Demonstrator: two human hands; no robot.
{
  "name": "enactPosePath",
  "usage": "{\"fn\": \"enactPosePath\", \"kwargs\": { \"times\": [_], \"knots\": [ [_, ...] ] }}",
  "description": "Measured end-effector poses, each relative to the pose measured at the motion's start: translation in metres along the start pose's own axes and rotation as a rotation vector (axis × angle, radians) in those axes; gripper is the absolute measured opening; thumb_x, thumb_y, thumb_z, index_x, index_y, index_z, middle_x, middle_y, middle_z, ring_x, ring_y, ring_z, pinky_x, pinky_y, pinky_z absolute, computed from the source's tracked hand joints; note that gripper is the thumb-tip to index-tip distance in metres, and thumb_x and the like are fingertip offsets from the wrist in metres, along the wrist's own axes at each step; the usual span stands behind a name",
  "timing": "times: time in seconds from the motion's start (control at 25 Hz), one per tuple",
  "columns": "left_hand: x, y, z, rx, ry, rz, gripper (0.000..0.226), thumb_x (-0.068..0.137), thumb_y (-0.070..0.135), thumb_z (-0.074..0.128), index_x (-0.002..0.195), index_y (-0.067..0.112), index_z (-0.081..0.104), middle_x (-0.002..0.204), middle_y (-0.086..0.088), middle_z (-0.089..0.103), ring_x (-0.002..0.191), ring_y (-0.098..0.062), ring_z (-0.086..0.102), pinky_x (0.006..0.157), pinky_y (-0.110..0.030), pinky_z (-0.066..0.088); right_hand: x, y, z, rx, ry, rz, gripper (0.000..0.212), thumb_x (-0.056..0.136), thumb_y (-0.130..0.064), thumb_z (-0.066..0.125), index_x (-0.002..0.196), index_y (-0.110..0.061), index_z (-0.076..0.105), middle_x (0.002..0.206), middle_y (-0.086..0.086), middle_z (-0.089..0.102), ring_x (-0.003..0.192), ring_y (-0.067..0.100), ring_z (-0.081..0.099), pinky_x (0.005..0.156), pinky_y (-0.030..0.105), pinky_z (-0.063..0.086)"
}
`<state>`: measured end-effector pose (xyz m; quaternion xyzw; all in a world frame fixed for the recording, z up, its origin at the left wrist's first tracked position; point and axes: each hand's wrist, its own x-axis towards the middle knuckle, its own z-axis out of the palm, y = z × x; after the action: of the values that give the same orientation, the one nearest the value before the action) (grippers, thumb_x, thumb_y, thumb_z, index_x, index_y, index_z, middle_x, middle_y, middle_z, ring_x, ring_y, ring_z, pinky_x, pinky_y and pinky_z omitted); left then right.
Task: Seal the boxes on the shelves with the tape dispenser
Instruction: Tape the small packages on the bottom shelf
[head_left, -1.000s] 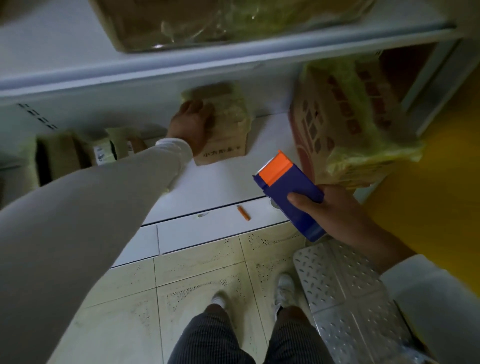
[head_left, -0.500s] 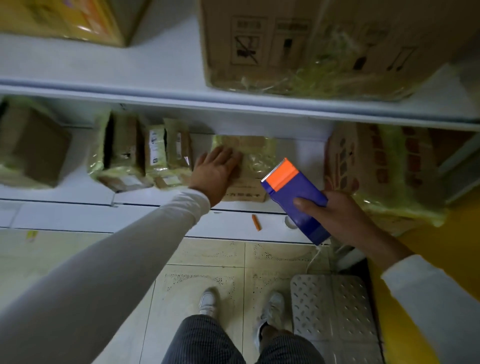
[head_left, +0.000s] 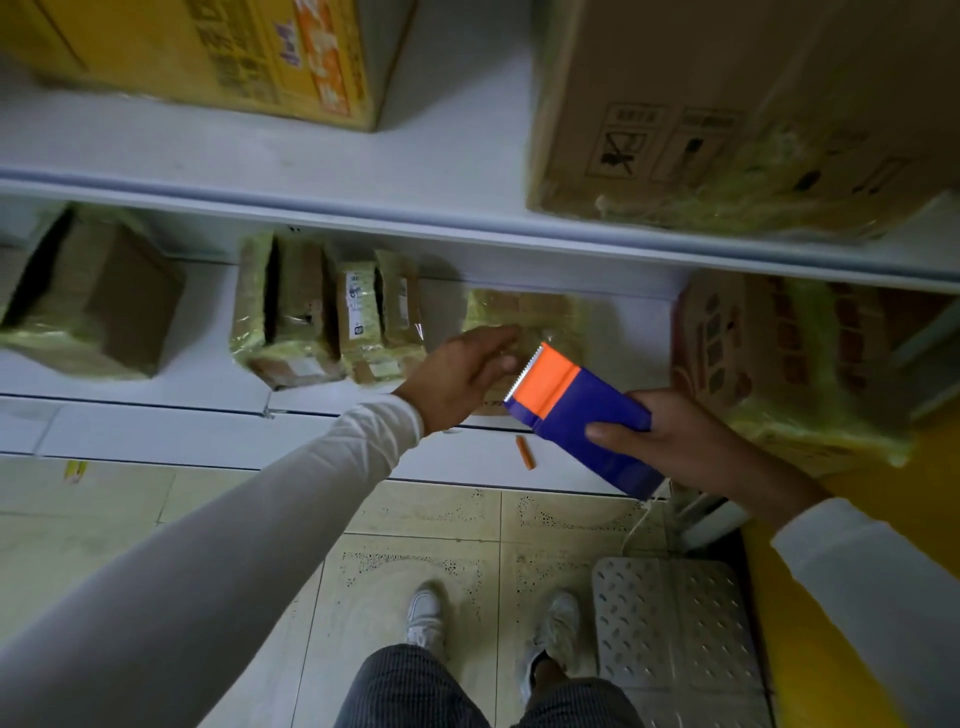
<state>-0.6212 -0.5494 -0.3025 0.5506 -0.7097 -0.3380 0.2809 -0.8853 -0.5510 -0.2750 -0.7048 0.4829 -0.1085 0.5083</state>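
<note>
White shelf (head_left: 467, 228): box (head_left: 524, 317) print blurred; R hand (head_left: 670, 441) holds dispenser (head_left: 582, 410).

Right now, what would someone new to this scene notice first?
First, the purple tape dispenser with its orange toothed end, gripped in the right hand at centre frame. Beside it the left hand reaches toward a small plastic-wrapped box on the lower shelf. A big brown carton looms on the shelf above.
</note>
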Motion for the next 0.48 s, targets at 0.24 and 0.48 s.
{"fn": "enactPosePath", "kwargs": {
  "times": [0.24, 0.48],
  "knots": [
    [-0.010, -0.007, -0.010, -0.344, -0.101, -0.121, 0.022, 0.100, 0.008, 0.042, 0.098, 0.018, 0.062, 0.086, 0.012, 0.063, 0.076, 0.008, 0.056, 0.074, -0.012, 0.044, 0.017, -0.015, 0.021, -0.025, -0.066, -0.037, 0.029, 0.071, -0.067, 0.066, 0.083, -0.040, 0.068, 0.079, -0.012, 0.074, 0.066, 0.003, 0.069, 0.053, 0.010, 0.046],
    [-0.011, -0.018, -0.013, -0.351, 0.040, -0.176, 0.020, 0.096, 0.003, 0.046, 0.087, 0.011, 0.062, 0.074, 0.005, 0.062, 0.062, 0.004, 0.055, 0.063, -0.016, 0.049, 0.037, -0.022, 0.012, -0.043, -0.161, -0.035, 0.028, 0.078, -0.058, 0.069, 0.088, -0.032, 0.069, 0.081, -0.004, 0.076, 0.069, 0.010, 0.072, 0.055, 0.014, 0.049]
  ]
}}
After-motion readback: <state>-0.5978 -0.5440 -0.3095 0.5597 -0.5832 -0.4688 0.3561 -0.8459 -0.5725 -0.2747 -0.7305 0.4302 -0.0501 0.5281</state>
